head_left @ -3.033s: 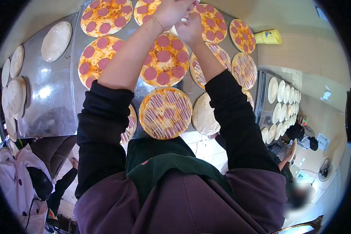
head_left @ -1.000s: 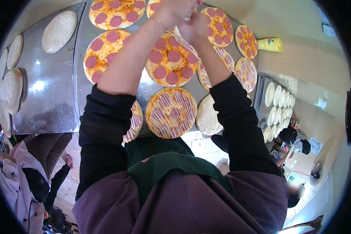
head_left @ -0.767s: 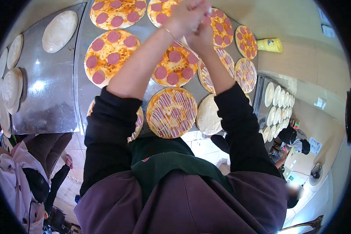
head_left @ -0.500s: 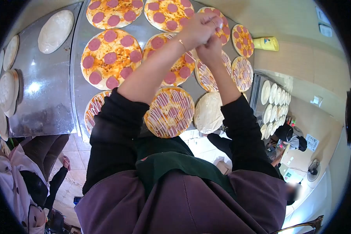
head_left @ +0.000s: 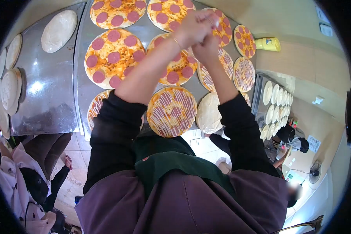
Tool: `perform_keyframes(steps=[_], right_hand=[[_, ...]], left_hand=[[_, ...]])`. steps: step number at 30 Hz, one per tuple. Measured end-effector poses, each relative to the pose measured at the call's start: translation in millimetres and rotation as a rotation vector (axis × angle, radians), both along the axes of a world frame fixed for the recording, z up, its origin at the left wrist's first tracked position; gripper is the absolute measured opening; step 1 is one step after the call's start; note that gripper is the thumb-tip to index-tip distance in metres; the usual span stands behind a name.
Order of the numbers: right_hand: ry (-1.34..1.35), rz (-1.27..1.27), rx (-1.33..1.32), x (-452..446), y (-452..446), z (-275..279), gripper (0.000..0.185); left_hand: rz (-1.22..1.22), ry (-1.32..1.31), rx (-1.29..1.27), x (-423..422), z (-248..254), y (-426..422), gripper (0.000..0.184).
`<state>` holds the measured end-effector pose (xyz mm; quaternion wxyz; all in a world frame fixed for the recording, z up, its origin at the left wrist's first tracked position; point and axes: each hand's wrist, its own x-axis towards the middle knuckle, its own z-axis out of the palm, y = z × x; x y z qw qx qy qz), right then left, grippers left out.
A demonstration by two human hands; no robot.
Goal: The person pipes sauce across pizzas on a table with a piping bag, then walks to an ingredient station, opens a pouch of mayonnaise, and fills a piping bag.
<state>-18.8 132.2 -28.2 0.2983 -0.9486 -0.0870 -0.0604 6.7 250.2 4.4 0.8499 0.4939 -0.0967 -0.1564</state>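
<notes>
High in the view, my left hand is closed with its fingers bunched, just above my right hand, also closed. Whatever they grip is hidden and blurred. Both are over the pizzas, between the centre pizza and the upper right one, which carry round pink slices. Below my wrists lies a pizza with white sauce lines. A plain dough round rests to its right. Two more striped pizzas, one of them at the right, lie beyond my right forearm.
The metal table carries plain dough rounds at the left. A yellow container is at the right edge. Farther right, a rack holds several dough rounds. A person is at the lower left, another far right.
Both hands have moved right and down from the top centre, staying close together. White lines now show at the upper part of the centre pizza. The view has shifted slightly.
</notes>
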Motion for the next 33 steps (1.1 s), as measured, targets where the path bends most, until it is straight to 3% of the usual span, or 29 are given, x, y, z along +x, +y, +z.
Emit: perform_keyframes(steps=[3,7,9,13,18,24,28,30,33], right_hand=[[-0.008,-0.029,0.175,-22.1,-9.7,6.9,0.016],[-0.042,-0.005,0.102,-8.1,17.9,19.2,0.02],[-0.01,-0.007,0.093,9.5,46.0,25.5,0.02],[-0.075,0.028,0.136,35.8,76.3,10.7,0.02],[-0.137,0.066,0.156,0.8,35.9,11.4,0.018],[-0.059,0.058,0.187,-31.4,-7.9,13.2,0.017],[-0.068,0.086,0.147,-14.6,33.5,24.3,0.019],[-0.055,0.081,0.12,-0.5,64.1,28.3,0.022],[-0.146,0.093,0.109,11.4,86.1,23.9,0.023]], left_hand=[[-0.077,-0.144,-0.088,-10.2,-5.1,-15.9,0.018],[-0.047,-0.013,-0.06,-1.8,4.3,8.3,0.018],[0.067,-0.182,-0.016,12.9,8.9,34.9,0.018],[0.068,-0.137,-0.034,27.7,22.1,64.5,0.026],[0.088,-0.007,0.066,-3.5,15.3,27.2,0.018],[-0.089,-0.07,-0.084,-25.1,1.6,-13.5,0.016],[-0.002,0.053,-0.06,-14.7,12.1,23.9,0.017],[0.12,-0.116,-0.073,1.3,8.0,49.9,0.019],[0.033,-0.142,-0.097,8.7,28.4,79.5,0.026]])
